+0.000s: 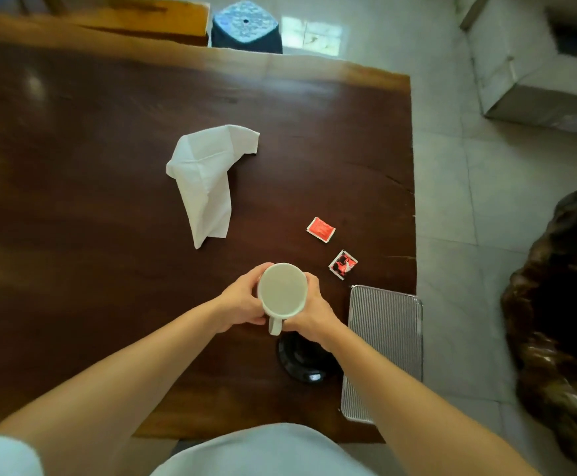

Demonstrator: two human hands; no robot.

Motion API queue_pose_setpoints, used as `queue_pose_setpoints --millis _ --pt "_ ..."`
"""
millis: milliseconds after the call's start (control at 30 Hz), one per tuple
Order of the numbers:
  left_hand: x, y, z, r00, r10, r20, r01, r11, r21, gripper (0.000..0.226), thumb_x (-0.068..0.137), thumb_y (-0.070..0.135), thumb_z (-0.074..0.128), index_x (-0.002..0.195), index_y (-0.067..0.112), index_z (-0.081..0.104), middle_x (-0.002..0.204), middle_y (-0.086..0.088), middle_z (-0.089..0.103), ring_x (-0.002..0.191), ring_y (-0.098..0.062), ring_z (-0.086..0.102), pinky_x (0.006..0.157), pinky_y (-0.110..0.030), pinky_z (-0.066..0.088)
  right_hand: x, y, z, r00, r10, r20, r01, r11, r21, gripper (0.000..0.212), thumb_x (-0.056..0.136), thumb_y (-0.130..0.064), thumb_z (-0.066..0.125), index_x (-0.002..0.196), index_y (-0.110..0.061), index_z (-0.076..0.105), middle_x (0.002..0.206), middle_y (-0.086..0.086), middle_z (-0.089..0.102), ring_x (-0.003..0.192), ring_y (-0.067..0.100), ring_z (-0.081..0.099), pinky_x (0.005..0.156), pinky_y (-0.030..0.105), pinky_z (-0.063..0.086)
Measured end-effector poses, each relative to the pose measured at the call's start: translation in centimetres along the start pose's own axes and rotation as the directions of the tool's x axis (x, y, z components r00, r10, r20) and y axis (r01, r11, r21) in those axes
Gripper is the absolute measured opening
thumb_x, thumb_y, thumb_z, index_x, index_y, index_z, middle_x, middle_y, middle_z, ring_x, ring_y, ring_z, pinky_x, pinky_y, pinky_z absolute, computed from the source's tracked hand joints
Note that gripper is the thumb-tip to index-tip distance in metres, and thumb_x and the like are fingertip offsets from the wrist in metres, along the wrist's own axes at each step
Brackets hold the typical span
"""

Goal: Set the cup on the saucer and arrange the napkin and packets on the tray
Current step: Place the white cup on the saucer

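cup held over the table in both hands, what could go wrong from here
1. The saucer is dark on a dark table and partly hidden under the right hand, so the cup may land off-centre or on its rim and tip.
2. The tray sits at the table's edge; a nudge from the right forearm could push it off.
3. The two packets lie close by and could get swept aside.

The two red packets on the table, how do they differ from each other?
The far packet shows a mostly plain red face with white edges; the near packet shows red mixed with black and white markings. The far packet lies farther from the ribbed metal tray; the near packet sits just beyond the tray's far corner. Both are small, roughly square, flat on the wooden table, untouched and not yet on the tray.
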State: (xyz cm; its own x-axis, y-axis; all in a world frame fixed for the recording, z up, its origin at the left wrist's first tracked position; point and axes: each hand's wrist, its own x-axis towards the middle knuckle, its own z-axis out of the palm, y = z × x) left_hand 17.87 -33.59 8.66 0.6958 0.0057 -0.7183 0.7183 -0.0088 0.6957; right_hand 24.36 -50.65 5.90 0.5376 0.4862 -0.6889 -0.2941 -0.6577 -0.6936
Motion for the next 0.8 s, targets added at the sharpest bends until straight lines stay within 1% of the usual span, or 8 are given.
queue_pose_setpoints --millis 67,133,267,467,533,600,700,800 --pt "-0.7 -0.1 1.6 0.998 0.052 0.018 -0.052 0.998 0.033 0.095 0.063 0.005 0.085 0.142 0.035 0.042 0.132 0.005 0.051 0.121 -0.024 0.057 0.087 -0.047 0.061 -1.4 1.0 -0.4 0.999 -0.012 -0.039 0.012 1.0 -0.003 0.107 0.06 -0.024 0.093 0.138 -0.032 0.019 0.11 -0.017 0.047 0.1 0.007 0.054 0.073 0.021 0.048" --pt "-1.2 -0.4 3.1 0.996 0.089 -0.005 -0.088 0.992 0.094 0.098 0.054 0.009 0.084 0.139 0.035 0.044 0.13 0.004 0.053 0.122 -0.022 0.055 0.09 -0.047 0.06 -2.3 2.2 -0.6 0.997 -0.025 -0.072 0.024 0.999 -0.023 0.106 0.06 -0.024 0.093 0.138 -0.03 0.021 0.111 -0.013 0.048 0.104 0.009 0.053 0.078 0.025 0.049" --pt "-1.3 -1.7 6.0 0.993 0.118 -0.031 -0.106 0.959 0.261 0.098 0.057 0.001 0.083 0.138 0.037 0.041 0.127 0.007 0.053 0.124 -0.021 0.052 0.099 -0.048 0.054 -4.2 4.5 -1.1 0.994 -0.023 -0.107 0.019 0.999 -0.04 0.106 0.059 -0.024 0.092 0.138 -0.03 0.021 0.118 -0.006 0.048 0.114 0.015 0.053 0.093 0.038 0.054" --pt "-1.8 -2.8 9.3 0.99 0.136 -0.049 -0.115 0.948 0.296 0.097 0.06 0.001 0.086 0.138 0.035 0.04 0.127 0.007 0.052 0.125 -0.02 0.05 0.1 -0.045 0.054 -6.5 6.8 -2.1 0.986 -0.085 -0.143 0.071 0.993 -0.099 0.105 0.059 -0.029 0.093 0.138 -0.029 0.024 0.12 -0.006 0.047 0.113 0.017 0.054 0.091 0.039 0.057" --pt "-2.1 -3.0 10.3 0.988 0.142 -0.062 -0.117 0.947 0.299 0.096 0.063 0.0 0.086 0.139 0.033 0.039 0.128 0.005 0.051 0.125 -0.02 0.049 0.097 -0.04 0.055 -7.0 7.3 -2.4 0.982 -0.107 -0.154 0.088 0.989 -0.121 0.103 0.059 -0.031 0.093 0.138 -0.029 0.026 0.121 -0.006 0.048 0.114 0.017 0.054 0.091 0.04 0.057" --pt "-2.3 -3.0 11.0 0.987 0.142 -0.072 -0.114 0.947 0.302 0.094 0.066 -0.001 0.086 0.14 0.033 0.037 0.128 0.004 0.05 0.123 -0.02 0.05 0.088 -0.034 0.058 -7.5 7.7 -2.6 0.981 -0.117 -0.157 0.096 0.986 -0.133 0.101 0.06 -0.03 0.093 0.137 -0.028 0.028 0.121 -0.006 0.048 0.113 0.016 0.053 0.091 0.036 0.055" --pt "-2.6 -3.2 11.6 0.991 0.109 -0.072 -0.084 0.954 0.289 0.095 0.068 0.004 0.086 0.141 0.037 0.035 0.127 0.003 0.05 0.119 -0.023 0.054 0.08 -0.038 0.063 -7.9 8.2 -2.9 0.98 -0.112 -0.162 0.088 0.985 -0.148 0.1 0.06 -0.032 0.093 0.136 -0.028 0.028 0.121 -0.006 0.05 0.112 0.015 0.054 0.089 0.033 0.054" --pt "-2.8 -3.8 12.3 0.997 0.059 -0.057 -0.039 0.95 0.31 0.094 0.071 0.008 0.087 0.142 0.038 0.032 0.126 0.005 0.048 0.119 -0.024 0.055 0.08 -0.038 0.063 -8.1 8.8 -3.1 0.99 -0.078 -0.117 0.056 0.982 -0.18 0.101 0.061 -0.027 0.093 0.137 -0.028 0.027 0.124 -0.004 0.047 0.116 0.017 0.052 0.091 0.033 0.054"
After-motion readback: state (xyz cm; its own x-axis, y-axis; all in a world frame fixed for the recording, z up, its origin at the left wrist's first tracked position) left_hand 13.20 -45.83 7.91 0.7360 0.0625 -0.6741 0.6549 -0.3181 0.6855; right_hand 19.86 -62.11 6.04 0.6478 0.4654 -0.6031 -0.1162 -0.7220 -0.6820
